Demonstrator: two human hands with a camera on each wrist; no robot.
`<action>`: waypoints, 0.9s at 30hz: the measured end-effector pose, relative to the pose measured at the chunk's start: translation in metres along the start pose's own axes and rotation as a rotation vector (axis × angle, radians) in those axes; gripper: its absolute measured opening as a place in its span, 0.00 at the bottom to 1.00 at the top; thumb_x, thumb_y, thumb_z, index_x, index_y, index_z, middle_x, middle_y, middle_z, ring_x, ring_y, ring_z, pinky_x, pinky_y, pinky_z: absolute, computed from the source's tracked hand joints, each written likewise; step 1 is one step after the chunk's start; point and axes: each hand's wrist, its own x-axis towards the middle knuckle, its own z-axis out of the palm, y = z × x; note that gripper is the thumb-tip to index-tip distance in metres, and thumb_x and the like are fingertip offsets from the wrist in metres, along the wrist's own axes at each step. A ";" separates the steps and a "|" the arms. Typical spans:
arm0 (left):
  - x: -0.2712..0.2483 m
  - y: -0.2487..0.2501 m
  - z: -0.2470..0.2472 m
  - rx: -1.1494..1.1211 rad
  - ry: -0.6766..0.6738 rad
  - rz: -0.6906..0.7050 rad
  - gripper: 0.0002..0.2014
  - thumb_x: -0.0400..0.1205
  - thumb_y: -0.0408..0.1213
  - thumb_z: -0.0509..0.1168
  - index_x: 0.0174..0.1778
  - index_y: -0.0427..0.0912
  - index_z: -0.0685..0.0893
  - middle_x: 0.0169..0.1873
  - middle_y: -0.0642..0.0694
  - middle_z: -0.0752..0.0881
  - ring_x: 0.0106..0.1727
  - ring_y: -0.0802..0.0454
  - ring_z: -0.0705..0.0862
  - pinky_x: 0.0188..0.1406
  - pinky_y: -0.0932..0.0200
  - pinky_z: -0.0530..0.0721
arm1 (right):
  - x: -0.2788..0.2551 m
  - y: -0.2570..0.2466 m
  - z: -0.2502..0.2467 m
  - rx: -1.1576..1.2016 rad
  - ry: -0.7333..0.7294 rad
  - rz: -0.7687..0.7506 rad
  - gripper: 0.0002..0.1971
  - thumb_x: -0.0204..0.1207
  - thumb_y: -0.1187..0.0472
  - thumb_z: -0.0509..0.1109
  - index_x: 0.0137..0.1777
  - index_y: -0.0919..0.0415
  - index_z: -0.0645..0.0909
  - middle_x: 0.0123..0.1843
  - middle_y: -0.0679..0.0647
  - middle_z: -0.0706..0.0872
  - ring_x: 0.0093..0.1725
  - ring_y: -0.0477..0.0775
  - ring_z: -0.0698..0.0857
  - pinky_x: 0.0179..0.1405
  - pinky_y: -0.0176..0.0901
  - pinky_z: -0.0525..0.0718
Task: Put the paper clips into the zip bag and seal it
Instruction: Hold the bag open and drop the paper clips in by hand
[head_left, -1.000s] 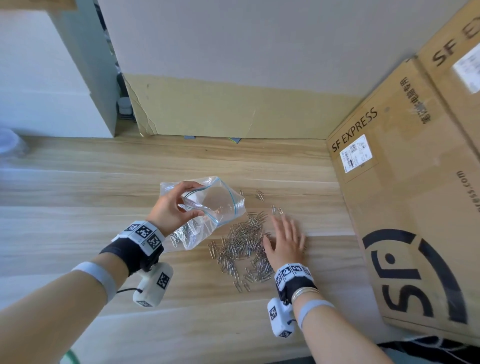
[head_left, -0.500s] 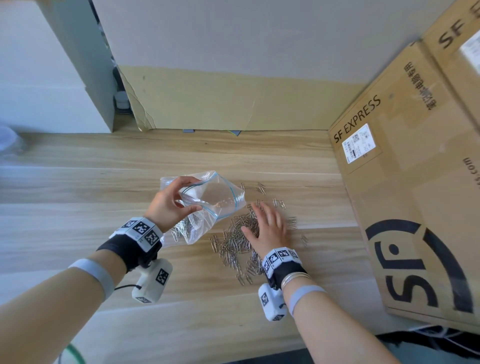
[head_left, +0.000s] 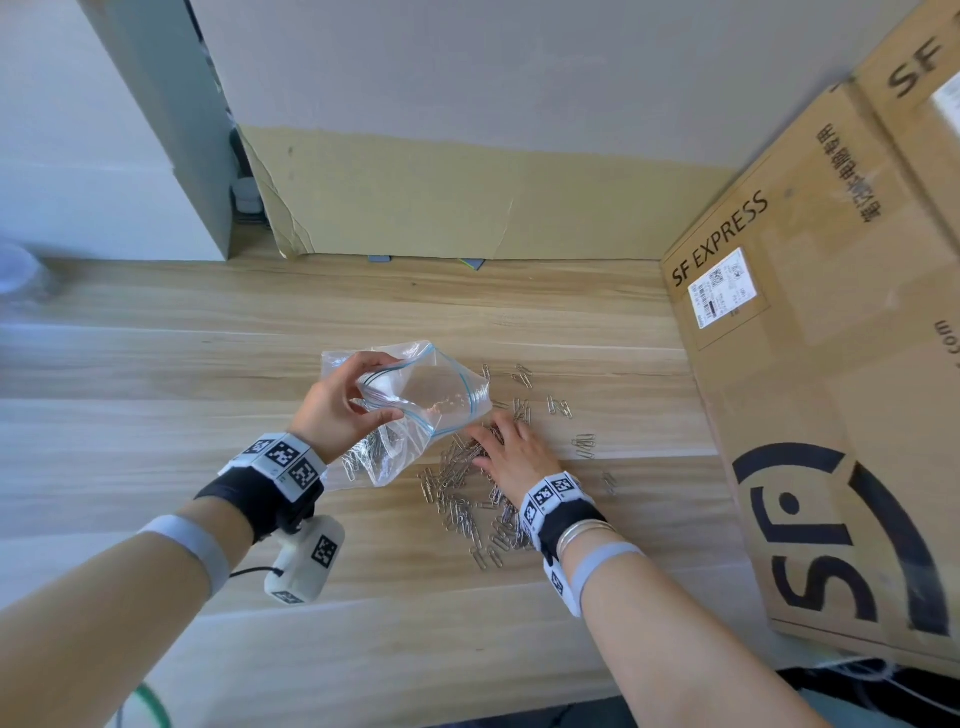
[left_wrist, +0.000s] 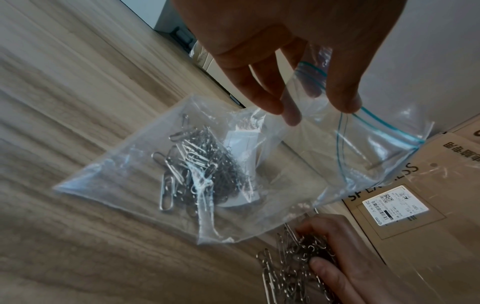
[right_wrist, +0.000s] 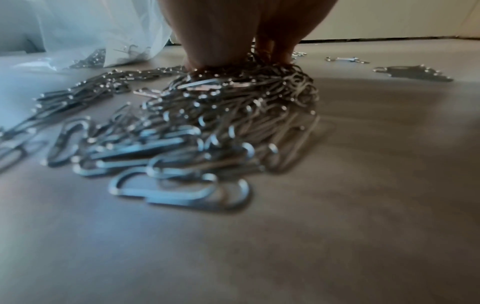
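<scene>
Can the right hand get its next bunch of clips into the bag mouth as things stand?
Probably yes. The left hand holds the zip bag by its rim with the mouth gaping toward the right hand, which gathers paper clips just below it. Nothing lies between them.

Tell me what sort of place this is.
Probably a home or office packing corner, not a shop floor: a light wood-grain tabletop, a big brown cardboard SF Express shipping box with a label standing at its right, and a torn cardboard sheet leaning against the plain wall.
</scene>
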 end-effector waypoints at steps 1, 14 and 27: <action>0.000 0.000 0.000 0.000 0.001 -0.002 0.28 0.68 0.30 0.76 0.51 0.65 0.72 0.53 0.68 0.77 0.28 0.76 0.76 0.31 0.79 0.74 | 0.000 0.001 0.000 0.012 -0.006 -0.017 0.22 0.80 0.51 0.58 0.72 0.52 0.61 0.75 0.59 0.63 0.69 0.63 0.70 0.64 0.57 0.78; 0.000 -0.006 0.004 -0.034 0.026 -0.028 0.29 0.67 0.30 0.76 0.50 0.67 0.72 0.52 0.71 0.78 0.29 0.62 0.76 0.31 0.75 0.77 | 0.011 0.000 -0.024 -0.011 -0.066 -0.101 0.19 0.82 0.49 0.46 0.69 0.50 0.65 0.51 0.61 0.81 0.43 0.62 0.82 0.34 0.46 0.75; -0.001 -0.003 0.000 -0.087 0.062 0.022 0.39 0.64 0.29 0.78 0.51 0.82 0.70 0.54 0.82 0.75 0.44 0.41 0.83 0.41 0.57 0.86 | 0.007 -0.003 -0.105 0.226 0.294 -0.169 0.14 0.74 0.76 0.58 0.59 0.66 0.73 0.56 0.64 0.80 0.46 0.64 0.83 0.44 0.59 0.85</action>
